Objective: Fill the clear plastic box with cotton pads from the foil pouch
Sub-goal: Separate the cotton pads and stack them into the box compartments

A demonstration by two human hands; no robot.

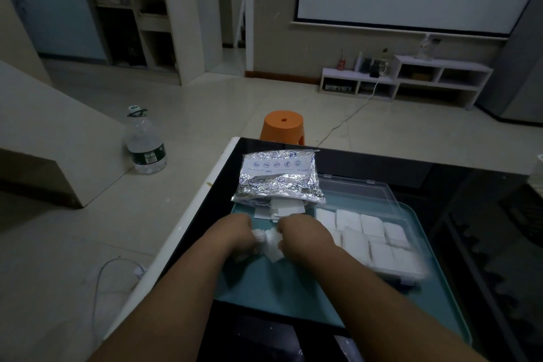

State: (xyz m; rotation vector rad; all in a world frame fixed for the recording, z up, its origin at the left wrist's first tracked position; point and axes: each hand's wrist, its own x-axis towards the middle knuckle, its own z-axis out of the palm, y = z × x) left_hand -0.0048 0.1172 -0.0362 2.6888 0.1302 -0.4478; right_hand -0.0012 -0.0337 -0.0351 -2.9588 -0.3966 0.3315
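Two grips, left hand point(239, 233) and right hand point(301, 235), both tight around crumpled cotton pads point(271, 241), fingertips out of sight.

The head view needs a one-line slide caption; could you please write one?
Over a teal tray, left hand and right hand grip cotton pads; foil pouch ahead, part-filled clear plastic box at right.

The left grip point(239, 233) and right grip point(296, 233) pinch a wad of white square cotton pads point(269, 239) above the teal plastic tray point(279, 288), near the silver foil pouch point(279, 179).
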